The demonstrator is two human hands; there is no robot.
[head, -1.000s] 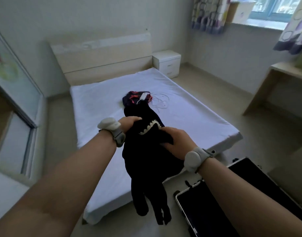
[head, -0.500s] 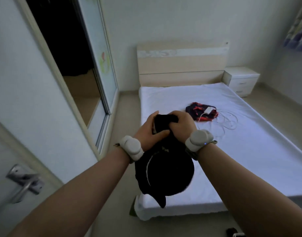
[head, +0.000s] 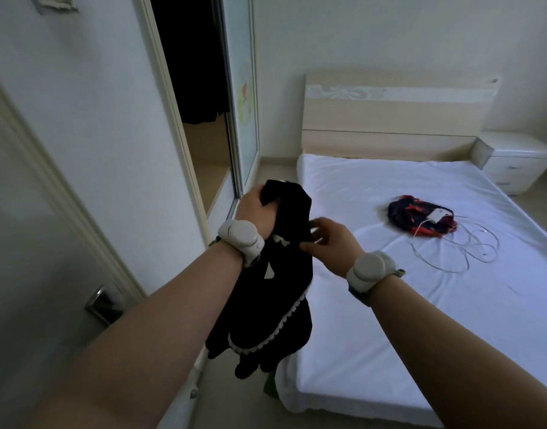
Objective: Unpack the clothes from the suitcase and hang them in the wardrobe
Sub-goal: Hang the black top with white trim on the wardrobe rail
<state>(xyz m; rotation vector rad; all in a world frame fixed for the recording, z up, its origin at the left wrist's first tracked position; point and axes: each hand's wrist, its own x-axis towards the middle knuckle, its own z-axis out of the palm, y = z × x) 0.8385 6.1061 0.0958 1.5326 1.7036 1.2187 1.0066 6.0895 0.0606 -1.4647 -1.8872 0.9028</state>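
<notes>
A black garment with white scalloped trim hangs in front of me, bunched at its top. My left hand grips that top end in a fist. My right hand is just to the right, its thumb and fingers pinching the cloth's edge while the other fingers spread. The wardrobe stands ahead on the left with its sliding door pushed aside and a dark inside showing. The suitcase is out of view.
A bed with a white sheet fills the right side. On it lie a dark red-patterned garment and a white charger with loose cable. A white nightstand stands far right. A door with a metal handle is at near left.
My view has swung left from the suitcase and bed toward the wardrobe opening. My hands have drawn apart: the left now holds the garment's top alone, the right has slipped down to its edge.
</notes>
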